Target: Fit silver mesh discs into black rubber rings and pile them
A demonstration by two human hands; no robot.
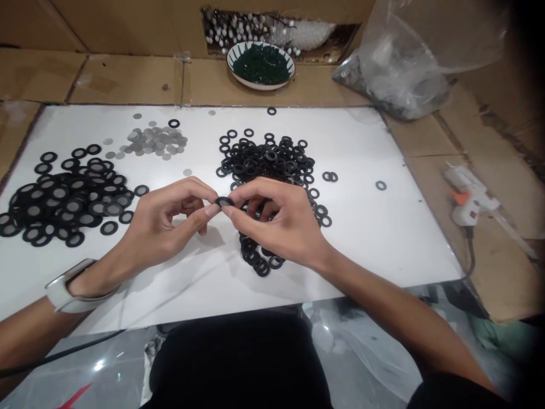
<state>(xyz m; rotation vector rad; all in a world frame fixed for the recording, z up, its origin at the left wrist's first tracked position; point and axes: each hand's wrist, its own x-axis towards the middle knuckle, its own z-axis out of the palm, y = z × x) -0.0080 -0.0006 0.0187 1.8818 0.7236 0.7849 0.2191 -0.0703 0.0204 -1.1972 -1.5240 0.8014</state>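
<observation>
Between my left hand (170, 221) and my right hand (276, 218), a small black ring washer (224, 201) is pinched at its two sides, with grey showing in its middle. Thumb and forefinger of each hand close on it above the white board (179, 295). Behind and under my right hand spreads a pile of black rings (272, 159). Left of my left hand lies a heap of black rings with grey centres (63, 199). Small grey mesh-like discs (155, 140) are scattered in a loose pile beyond my left hand.
A striped-rim dish (232, 68) of dark green bits stands on cardboard at the back. To its right slumps a clear plastic bag (392, 85). A white glue gun (468, 193) with a cord lies at the right edge. One ring (381, 185) sits alone on the right.
</observation>
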